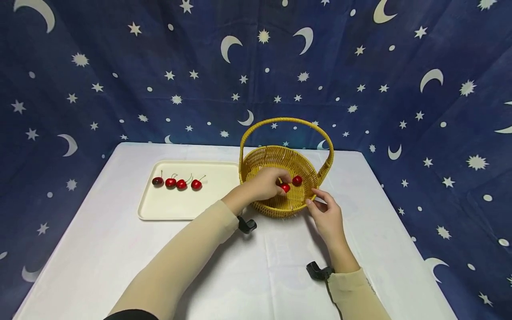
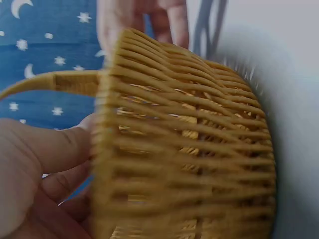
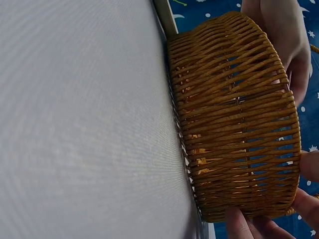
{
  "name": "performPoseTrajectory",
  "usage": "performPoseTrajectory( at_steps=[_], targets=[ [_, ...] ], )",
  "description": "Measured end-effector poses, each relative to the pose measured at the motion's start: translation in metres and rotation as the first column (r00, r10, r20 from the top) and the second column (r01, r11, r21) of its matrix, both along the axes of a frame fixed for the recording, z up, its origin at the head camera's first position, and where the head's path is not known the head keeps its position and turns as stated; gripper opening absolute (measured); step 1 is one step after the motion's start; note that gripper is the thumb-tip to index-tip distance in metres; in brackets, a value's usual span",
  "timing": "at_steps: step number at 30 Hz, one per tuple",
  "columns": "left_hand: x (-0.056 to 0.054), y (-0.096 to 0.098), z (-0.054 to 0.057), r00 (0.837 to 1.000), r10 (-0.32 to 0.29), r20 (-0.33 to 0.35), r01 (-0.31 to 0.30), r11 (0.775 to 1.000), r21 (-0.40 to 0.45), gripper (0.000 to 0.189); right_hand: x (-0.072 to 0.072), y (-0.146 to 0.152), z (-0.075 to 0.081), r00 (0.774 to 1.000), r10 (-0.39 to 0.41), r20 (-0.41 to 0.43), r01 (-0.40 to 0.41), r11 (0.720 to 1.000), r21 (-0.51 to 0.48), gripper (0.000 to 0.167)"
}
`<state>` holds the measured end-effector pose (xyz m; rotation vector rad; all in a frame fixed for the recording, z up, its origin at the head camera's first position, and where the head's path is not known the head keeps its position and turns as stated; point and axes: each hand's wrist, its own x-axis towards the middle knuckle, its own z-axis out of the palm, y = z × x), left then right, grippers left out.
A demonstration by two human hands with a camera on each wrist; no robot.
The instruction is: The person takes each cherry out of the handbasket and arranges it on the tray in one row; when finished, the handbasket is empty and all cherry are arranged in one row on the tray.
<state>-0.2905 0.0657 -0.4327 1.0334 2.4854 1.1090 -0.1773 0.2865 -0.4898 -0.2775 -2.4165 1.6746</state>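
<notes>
A yellow woven basket with a tall arched handle stands on the table. My left hand reaches over its near left rim and pinches a red cherry low inside it. Another cherry lies in the basket just to the right. At the near right rim, my right hand grips the basket between thumb and fingers. Both wrist views show the basket's outer wall; it hides the cherries there. The right fingers touch the weave in the right wrist view.
Left of the basket, a cream rectangular tray carries several stemmed cherries in a row near its left half. A white cloth covers the table. Behind hangs a dark blue curtain with moons and stars.
</notes>
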Motion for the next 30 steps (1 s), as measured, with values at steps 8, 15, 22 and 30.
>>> performPoseTrajectory(
  at_steps=[8, 15, 22, 30],
  targets=[
    [0.023, -0.057, 0.010, 0.993, 0.101, -0.056, -0.094, 0.989, 0.112, 0.030, 0.001, 0.001, -0.004, 1.000, -0.001, 0.005, 0.001, 1.000, -0.001, 0.047],
    [0.032, -0.103, 0.011, 0.974, 0.211, -0.087, -0.193, 0.965, 0.177, 0.026, 0.002, 0.001, -0.006, 1.000, -0.006, 0.014, 0.006, 1.000, 0.005, 0.048],
    [0.033, -0.149, 0.009, 0.929, 0.350, -0.118, -0.328, 0.928, 0.175, 0.025, -0.001, -0.001, -0.005, 1.000, -0.008, -0.009, 0.008, 1.000, 0.002, 0.047],
    [0.027, -0.181, -0.015, 0.858, 0.483, -0.174, -0.480, 0.875, 0.060, 0.037, 0.000, -0.002, -0.005, 1.000, -0.014, -0.023, 0.015, 1.000, 0.011, 0.045]
  ],
)
